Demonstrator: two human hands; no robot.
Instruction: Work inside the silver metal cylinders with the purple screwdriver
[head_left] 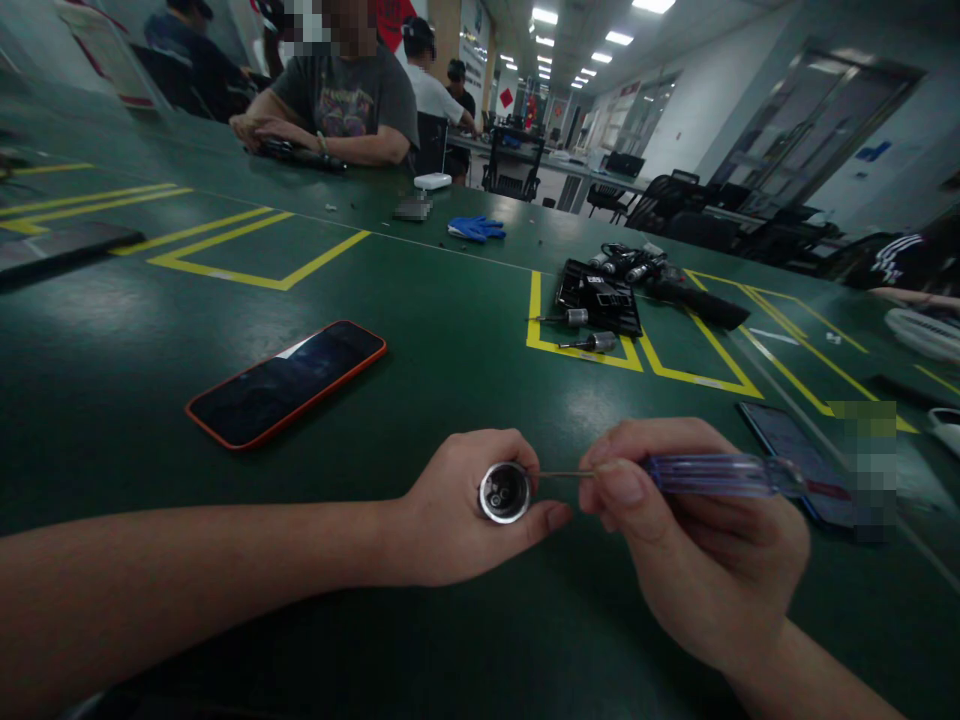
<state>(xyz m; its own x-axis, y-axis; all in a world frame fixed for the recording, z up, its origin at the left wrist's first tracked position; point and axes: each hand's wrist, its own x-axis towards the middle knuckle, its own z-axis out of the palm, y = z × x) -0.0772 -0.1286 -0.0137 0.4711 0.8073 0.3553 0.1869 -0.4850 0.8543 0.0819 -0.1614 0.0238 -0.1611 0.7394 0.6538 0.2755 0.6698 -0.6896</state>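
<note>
My left hand (465, 515) is wrapped round a small round metal part (505, 493), whose open end faces me and shows a dark inside with small details I cannot make out. In my right hand (697, 540) is a screwdriver with a clear purple-blue handle (712, 475). Its thin shaft (559, 474) points left, and the tip reaches the metal part's rim beside my left fingers; whether it touches is hard to tell. Both hands are just above the green table (300, 620).
A phone in an orange case (289, 385) lies to the left, another phone (799, 465) to the right. Further back are black plastic parts (600, 298), metal cylinders with thin shafts (596, 343) and a blue glove (476, 229). A person (345, 110) sits across the table.
</note>
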